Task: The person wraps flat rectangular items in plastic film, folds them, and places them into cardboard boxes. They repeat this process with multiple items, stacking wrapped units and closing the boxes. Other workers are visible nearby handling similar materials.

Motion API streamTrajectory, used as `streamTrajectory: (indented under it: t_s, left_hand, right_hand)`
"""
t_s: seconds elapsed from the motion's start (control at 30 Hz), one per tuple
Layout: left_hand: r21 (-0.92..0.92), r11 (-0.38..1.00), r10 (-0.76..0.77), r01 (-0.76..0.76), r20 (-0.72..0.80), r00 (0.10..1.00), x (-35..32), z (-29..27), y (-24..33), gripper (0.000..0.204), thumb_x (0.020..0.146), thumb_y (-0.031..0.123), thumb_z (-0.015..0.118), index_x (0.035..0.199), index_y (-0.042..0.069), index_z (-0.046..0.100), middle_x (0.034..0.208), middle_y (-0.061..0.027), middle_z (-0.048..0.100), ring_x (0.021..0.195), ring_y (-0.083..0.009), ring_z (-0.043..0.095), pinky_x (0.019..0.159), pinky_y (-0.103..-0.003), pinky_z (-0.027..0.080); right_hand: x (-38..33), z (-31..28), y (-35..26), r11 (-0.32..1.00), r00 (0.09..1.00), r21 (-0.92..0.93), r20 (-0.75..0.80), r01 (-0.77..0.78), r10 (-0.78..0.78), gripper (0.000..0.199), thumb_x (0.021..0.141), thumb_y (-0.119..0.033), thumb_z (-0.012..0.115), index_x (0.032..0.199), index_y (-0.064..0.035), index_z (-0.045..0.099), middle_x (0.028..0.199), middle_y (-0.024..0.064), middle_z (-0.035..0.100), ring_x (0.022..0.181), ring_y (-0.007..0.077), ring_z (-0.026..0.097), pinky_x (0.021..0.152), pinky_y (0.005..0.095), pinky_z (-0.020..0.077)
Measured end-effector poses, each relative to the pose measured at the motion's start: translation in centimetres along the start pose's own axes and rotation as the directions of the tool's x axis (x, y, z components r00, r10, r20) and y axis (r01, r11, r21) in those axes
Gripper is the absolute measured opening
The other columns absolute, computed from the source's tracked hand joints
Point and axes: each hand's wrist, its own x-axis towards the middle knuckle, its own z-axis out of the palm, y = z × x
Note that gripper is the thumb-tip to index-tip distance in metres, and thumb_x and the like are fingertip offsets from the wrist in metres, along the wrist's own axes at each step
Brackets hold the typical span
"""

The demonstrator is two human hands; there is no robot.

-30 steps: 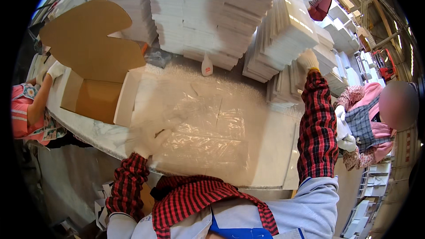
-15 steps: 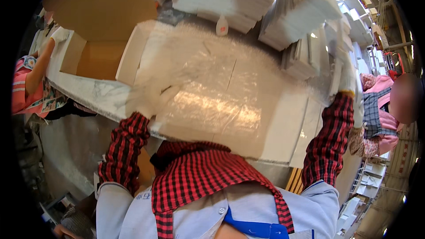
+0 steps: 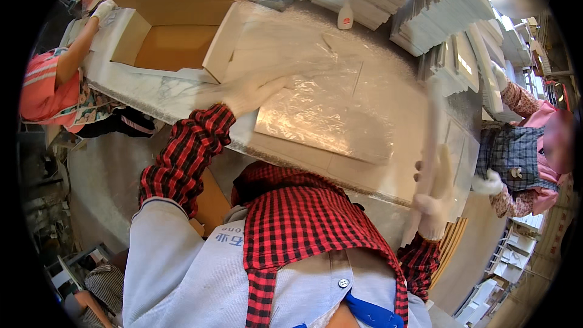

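Note:
My right hand (image 3: 438,197), in a pale glove, grips a thin, pale slab (image 3: 430,140) standing on edge at the table's right side. Its fingertips curl round the slab's left face; motion blurs both. Shiny clear plastic film (image 3: 316,115) lies over flat, light-coloured material in the middle of the table. At the film's left edge, my left hand (image 3: 258,92) stretches flat with its gloved fingers extended, somewhat blurred. I cannot tell whether it presses on the film or hovers just above it.
An open cardboard box (image 3: 170,45) stands at the left, with a co-worker's gloved hand (image 3: 104,9) by it. Stacks of white slabs (image 3: 446,9) line the far right, and a white bottle (image 3: 345,17) stands behind the film. Another person (image 3: 516,152) is at right.
My right hand has come back from the slabs at right toward my body, with a thin slab in it. My left hand has moved farther in over the film. The view has shifted.

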Motion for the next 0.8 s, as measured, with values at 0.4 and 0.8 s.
streamTrajectory:
  t_s: [0.4, 0.8]
  left_hand:
    - [-0.177, 0.980, -0.112, 0.095, -0.085, 0.990, -0.7, 0.1, 1.7, 0.072, 0.114, 0.057, 0.033, 0.152, 0.000, 0.053, 0.146, -0.0127, 0.063, 0.138, -0.0232, 0.053, 0.118, -0.032, 0.037]
    - [-0.147, 0.989, 0.049, -0.028, 0.138, 0.989, 0.3, -1.0, 1.8, 0.070, 0.101, 0.041, 0.066, 0.158, 0.005, 0.047, 0.151, -0.0195, 0.057, 0.139, -0.0261, 0.053, 0.120, -0.039, 0.037]
  right_hand:
    - [8.5, 9.7, -0.2, 0.358, 0.632, -0.571, 0.771, 0.739, -0.076, 0.092, 0.061, -0.032, 0.089, 0.146, -0.0155, 0.057, 0.146, 0.0134, 0.055, 0.125, 0.0438, 0.055, 0.101, 0.0526, 0.0521]
    - [12.2, 10.6, 3.3, 0.353, 0.558, -0.495, 0.825, 0.793, -0.096, 0.098, 0.061, -0.026, 0.090, 0.151, -0.0201, 0.052, 0.148, 0.0202, 0.049, 0.137, 0.0463, 0.047, 0.112, 0.0564, 0.0408]
